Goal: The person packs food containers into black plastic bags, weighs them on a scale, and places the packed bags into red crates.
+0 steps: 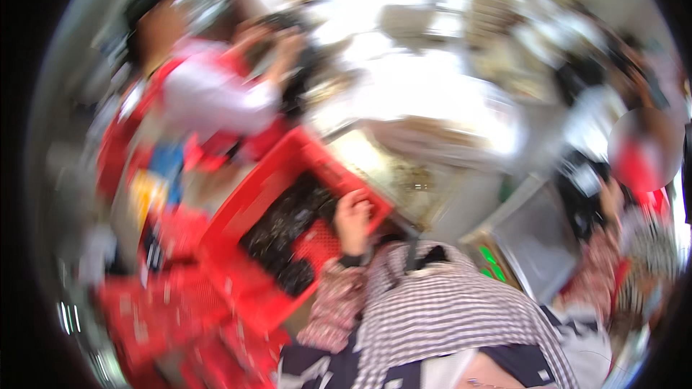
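Note:
My left hand (353,221), fingers curled, is over the near right end of a red plastic crate (246,310). Blur hides whether it grips the rim or something small. Dark glossy items (289,227) lie along the crate's perforated bottom; their kind is unclear. On the far right, my right hand (611,202) is closed at the edge of a blurred black item (581,194), perhaps a plastic bag. Between my hands, a digital scale (492,265) with lit green digits sits beside a grey metal tray (535,232).
More red crates (162,308) stand at lower left. Across the crate a person in a white-sleeved top and red apron (216,92) works with both hands raised. A pale worktable (373,156) holds clear plastic bags (448,135). Another person (646,162) is at far right.

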A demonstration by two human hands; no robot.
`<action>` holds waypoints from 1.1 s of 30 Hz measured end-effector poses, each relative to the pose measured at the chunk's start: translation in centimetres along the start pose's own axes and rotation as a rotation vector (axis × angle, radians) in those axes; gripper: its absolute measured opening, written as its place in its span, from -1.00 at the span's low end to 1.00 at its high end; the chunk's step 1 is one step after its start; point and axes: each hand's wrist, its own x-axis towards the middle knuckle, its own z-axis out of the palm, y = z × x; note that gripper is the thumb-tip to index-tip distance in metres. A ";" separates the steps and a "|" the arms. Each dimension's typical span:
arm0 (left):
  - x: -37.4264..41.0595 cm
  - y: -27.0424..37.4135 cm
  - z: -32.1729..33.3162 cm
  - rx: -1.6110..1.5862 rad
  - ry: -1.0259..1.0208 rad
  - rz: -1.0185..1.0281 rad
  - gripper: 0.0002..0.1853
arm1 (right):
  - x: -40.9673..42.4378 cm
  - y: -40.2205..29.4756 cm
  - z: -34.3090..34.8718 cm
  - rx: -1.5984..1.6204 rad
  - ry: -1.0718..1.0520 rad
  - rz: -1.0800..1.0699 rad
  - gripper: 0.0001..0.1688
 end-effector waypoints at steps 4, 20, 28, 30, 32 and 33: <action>-0.7 2.9 9.2 0.054 -0.597 -0.030 -0.67 | -4.2 -15.6 -4.6 0.325 0.148 0.097 -0.56; -4.6 0.7 30.9 -0.345 -1.034 -0.335 -0.54 | -13.8 -23.0 -4.1 1.068 0.114 -0.056 -0.14; -1.8 2.1 28.7 -0.357 -1.006 -0.227 -0.58 | -12.8 -21.1 -2.9 1.683 -0.274 0.427 -0.57; -1.9 3.4 27.9 -0.243 -0.861 -0.286 -0.60 | -12.1 -20.6 -2.5 1.483 -0.039 0.253 -0.66; -1.1 3.1 27.4 -0.246 -0.878 -0.387 -0.61 | -12.3 -20.7 -1.6 1.290 -0.079 0.144 -0.67; -1.0 2.8 27.2 -0.240 -0.900 -0.438 -0.60 | -12.8 -22.3 -1.6 1.236 -0.204 0.119 -0.66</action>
